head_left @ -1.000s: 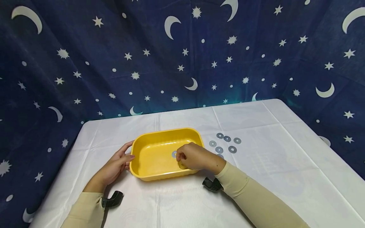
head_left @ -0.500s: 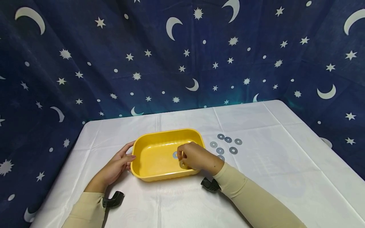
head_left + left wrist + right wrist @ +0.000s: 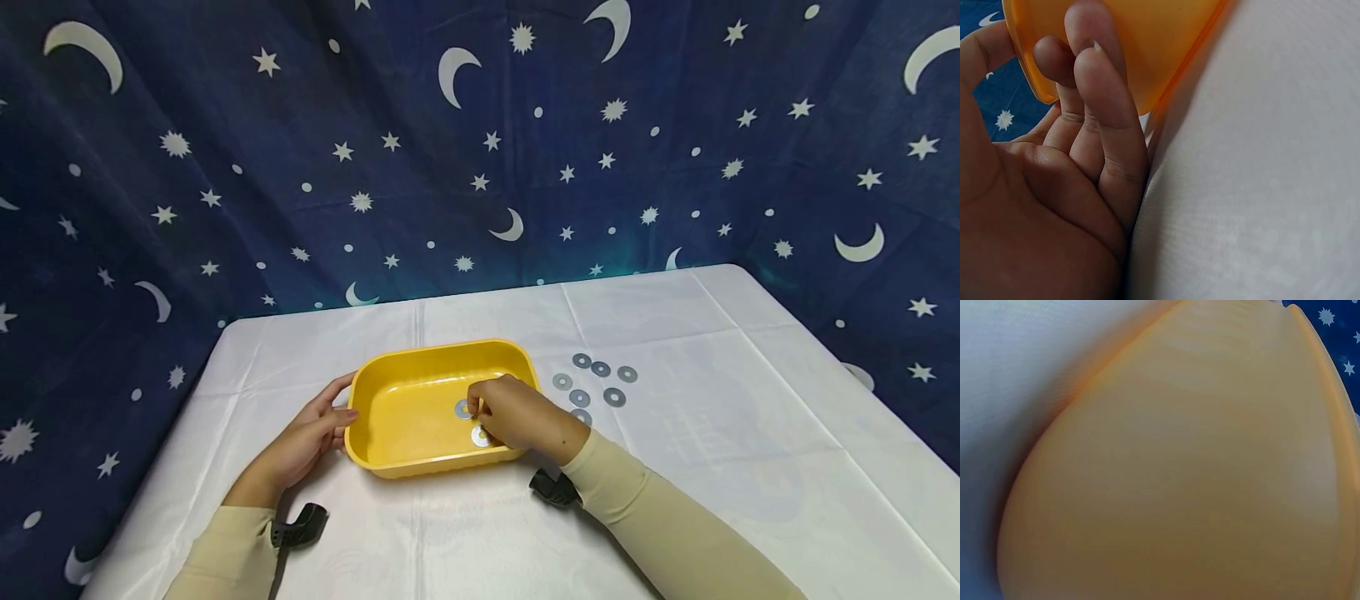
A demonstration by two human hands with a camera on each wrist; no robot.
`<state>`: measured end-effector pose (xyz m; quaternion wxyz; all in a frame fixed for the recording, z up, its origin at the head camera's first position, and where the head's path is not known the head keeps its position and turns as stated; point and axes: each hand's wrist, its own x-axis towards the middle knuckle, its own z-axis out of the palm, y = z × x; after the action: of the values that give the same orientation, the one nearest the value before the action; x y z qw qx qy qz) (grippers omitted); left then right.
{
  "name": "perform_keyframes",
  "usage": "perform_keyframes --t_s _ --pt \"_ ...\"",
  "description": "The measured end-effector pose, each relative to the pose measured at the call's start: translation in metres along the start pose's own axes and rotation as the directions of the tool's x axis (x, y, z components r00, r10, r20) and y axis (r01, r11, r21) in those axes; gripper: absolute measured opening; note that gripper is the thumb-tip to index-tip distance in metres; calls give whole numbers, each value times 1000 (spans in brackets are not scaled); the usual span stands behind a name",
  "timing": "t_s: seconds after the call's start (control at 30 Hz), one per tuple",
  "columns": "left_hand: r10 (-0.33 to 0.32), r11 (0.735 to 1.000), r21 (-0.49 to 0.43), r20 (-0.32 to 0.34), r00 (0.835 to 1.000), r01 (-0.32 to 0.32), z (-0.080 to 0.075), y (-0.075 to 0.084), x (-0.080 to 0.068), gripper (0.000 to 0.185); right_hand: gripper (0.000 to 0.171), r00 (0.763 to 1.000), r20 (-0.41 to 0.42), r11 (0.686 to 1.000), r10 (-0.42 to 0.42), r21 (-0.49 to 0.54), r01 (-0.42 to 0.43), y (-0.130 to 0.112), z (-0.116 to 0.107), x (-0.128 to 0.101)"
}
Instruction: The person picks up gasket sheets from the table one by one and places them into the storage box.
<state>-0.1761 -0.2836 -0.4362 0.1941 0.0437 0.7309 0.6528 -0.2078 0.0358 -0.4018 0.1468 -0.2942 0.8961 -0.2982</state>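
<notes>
A yellow tray stands on the white-covered table. My left hand grips its left end, the thumb over the rim and the other fingers outside; in the left wrist view several fingertips curl against the yellow wall. My right hand reaches over the front right rim with fingers curled down into the tray. Its fingertips hold a grey metal washer by the edge near the tray floor. Another washer lies flat just behind, partly covered by the fingers. The right wrist view shows only the tray's outer wall.
Several loose washers lie spread on the table to the right of the tray. A dark blue curtain with moons and stars hangs behind and at the sides. Black wrist mounts sit on both forearms.
The washer at my right fingertips has turned from a dull yellowish look to a bright, flatter face. Both hands and the tray hold their places; the view has shifted slightly.
</notes>
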Motion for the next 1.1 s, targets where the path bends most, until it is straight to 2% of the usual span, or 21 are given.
perform_keyframes --t_s 0.17,0.37,0.5,0.63,0.83,1.1 --pt "-14 1000 13 -14 1000 14 0 1 1 67 6 999 -33 1000 -13 -27 12 1 0 -1" --pt "-26 1000 15 -24 999 27 -1 -1 0 67 4 988 -136 997 -74 -6 74 0 -7 -6" --pt "-15 1000 23 -18 1000 16 0 -1 -1 67 3 972 -219 995 -89 16 95 -3 -18 -17" --pt "-10 1000 25 -17 1000 11 1 -1 0 66 5 943 -321 996 -84 3 90 -4 -30 -28" --pt "-20 999 26 -32 999 21 2 -2 0 65 8 902 -422 996 -88 -36 81 14 -40 -39" --pt "-25 999 28 -35 999 26 1 -1 0 67 10 894 -446 999 -44 -37 30 40 -44 -49"
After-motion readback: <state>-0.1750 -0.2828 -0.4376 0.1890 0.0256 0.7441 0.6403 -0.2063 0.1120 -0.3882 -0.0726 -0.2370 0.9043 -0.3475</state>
